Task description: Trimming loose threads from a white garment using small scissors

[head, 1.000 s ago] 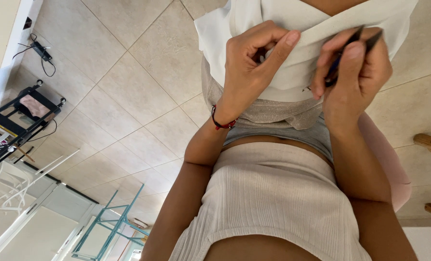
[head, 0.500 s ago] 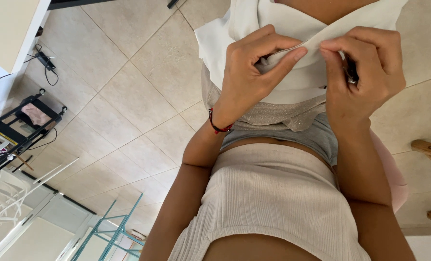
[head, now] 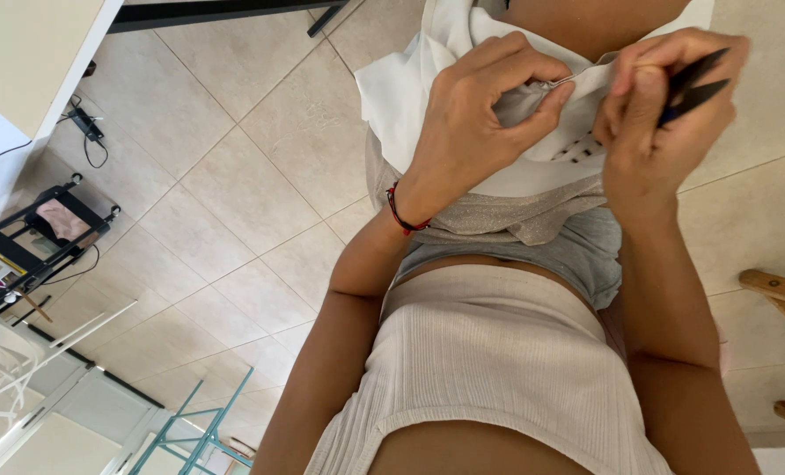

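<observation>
Hands (head: 577,114) now higher on white garment (head: 410,97)

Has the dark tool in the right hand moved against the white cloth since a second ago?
Yes. The dark tool now sits farther right of the white cloth.

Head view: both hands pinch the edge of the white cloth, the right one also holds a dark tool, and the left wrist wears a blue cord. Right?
Not quite. In the head view the cord on the left hand's wrist is red, not blue. The rest stands: both hands pinch the white cloth, and the right hand holds a dark tool.
</observation>
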